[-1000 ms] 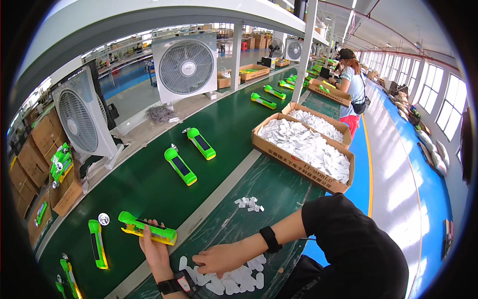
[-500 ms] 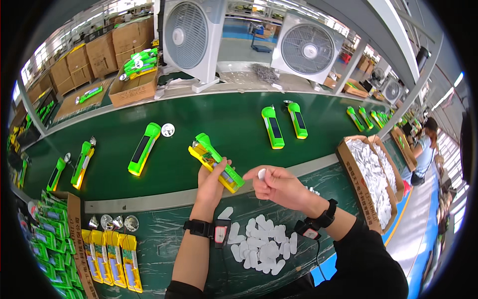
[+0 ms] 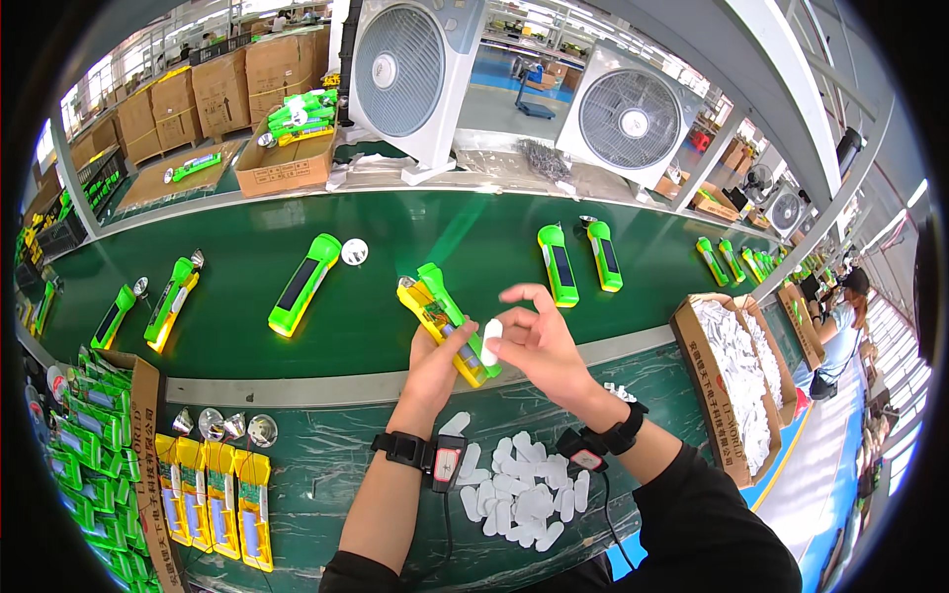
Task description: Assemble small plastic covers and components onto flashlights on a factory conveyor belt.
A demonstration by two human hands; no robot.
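Observation:
An opened flashlight (image 3: 432, 308) with a green half and a yellow half, circuit board and battery showing, is tilted above the belt's near edge. Its lower part is gripped by my left hand (image 3: 427, 374), thumb across it. Between thumb and fingers of my right hand (image 3: 546, 354) is a white rounded strip (image 3: 491, 342), held upright beside the flashlight's lower end. I cannot tell whether strip and flashlight touch. Below my hands, a loose pile of similar white strips (image 3: 524, 491) lies on the dark green marbled table (image 3: 336, 494).
Several green-and-yellow flashlights (image 3: 304, 285) lie along the green belt (image 3: 395, 232). Yellow half shells (image 3: 254, 499) and silver reflectors (image 3: 262, 430) are at left, by a carton of green shells (image 3: 94, 445). A carton of white pieces (image 3: 732, 366) stands right. Two box fans (image 3: 400, 74) stand beyond.
My right hand has brought the white strip leftward to the flashlight, turning it so its full length shows. My left hand still holds the flashlight. The whole view has shifted slightly.

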